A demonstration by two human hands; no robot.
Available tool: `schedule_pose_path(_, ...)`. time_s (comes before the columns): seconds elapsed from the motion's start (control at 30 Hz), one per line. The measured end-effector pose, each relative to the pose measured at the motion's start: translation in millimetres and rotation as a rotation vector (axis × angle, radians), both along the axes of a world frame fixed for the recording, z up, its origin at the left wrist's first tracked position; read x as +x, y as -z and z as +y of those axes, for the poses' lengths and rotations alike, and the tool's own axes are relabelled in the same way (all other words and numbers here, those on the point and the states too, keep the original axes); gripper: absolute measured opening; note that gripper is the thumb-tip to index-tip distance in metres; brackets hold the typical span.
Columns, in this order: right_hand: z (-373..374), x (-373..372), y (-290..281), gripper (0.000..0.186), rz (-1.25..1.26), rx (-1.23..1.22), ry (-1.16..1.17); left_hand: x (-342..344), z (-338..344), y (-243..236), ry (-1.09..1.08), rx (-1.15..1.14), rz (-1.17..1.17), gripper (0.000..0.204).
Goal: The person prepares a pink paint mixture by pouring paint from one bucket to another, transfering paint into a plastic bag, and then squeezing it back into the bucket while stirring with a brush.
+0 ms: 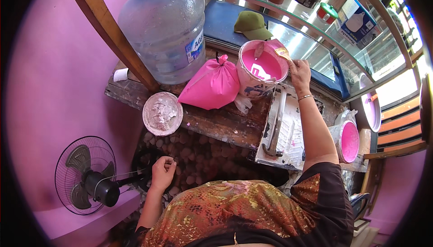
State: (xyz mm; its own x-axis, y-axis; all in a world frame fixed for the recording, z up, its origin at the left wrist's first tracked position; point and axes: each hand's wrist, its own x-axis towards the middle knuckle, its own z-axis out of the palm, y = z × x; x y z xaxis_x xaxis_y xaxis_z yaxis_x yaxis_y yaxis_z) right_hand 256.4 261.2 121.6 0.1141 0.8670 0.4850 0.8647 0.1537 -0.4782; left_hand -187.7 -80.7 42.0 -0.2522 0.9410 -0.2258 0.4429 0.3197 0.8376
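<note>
My right hand [299,74] is closed around a paintbrush [283,53], held at the right rim of a white bucket [252,84]. Pink paint [258,63] fills much of this bucket, and a flat paint-coated piece [259,50] shows at its far inner wall. My left hand [163,173] hangs low in front of the bench, its fingers curled together with nothing visible in them. A tied pink plastic bag [213,84] leans beside the bucket. Left of the bag lies a round paint-crusted lid [163,114] at the bench edge.
A hammer [276,125] lies on a paint-smeared white tray [293,132] on the wooden bench [221,123]. Right of it stands a pink-lined bucket [348,141]. Behind are a large water bottle [164,26], a green cap [252,24] and a glass display case [311,26]. A fan [85,175] stands left.
</note>
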Motion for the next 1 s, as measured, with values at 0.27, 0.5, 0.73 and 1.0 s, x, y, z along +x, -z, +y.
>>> schedule_pose_path(0.27, -2.6, -11.6, 5.0, 0.036, 0.048, -0.047, 0.122, 8.7, 11.8, -4.9, 0.035, 0.001, 0.032, 0.015)
schedule_pose_path(0.5, -9.4, -19.0, -11.4, 0.046, -0.133, -0.189, 0.242, 11.3, 15.0, -1.3, 0.062, 0.013, 0.035, 0.015)
schedule_pose_path(0.73, -20.2, -21.3, -33.6, 0.039, -0.061, -0.037, 0.313, 15.2, 11.2, -2.4, 0.058, 0.022, -0.002, 0.014)
schedule_pose_path(1.0, -143.0, -114.3, -62.5, 0.016, 0.283, 0.053, -0.294, 14.7, 4.5, 4.8, 0.049, 0.009, -0.047, 0.013)
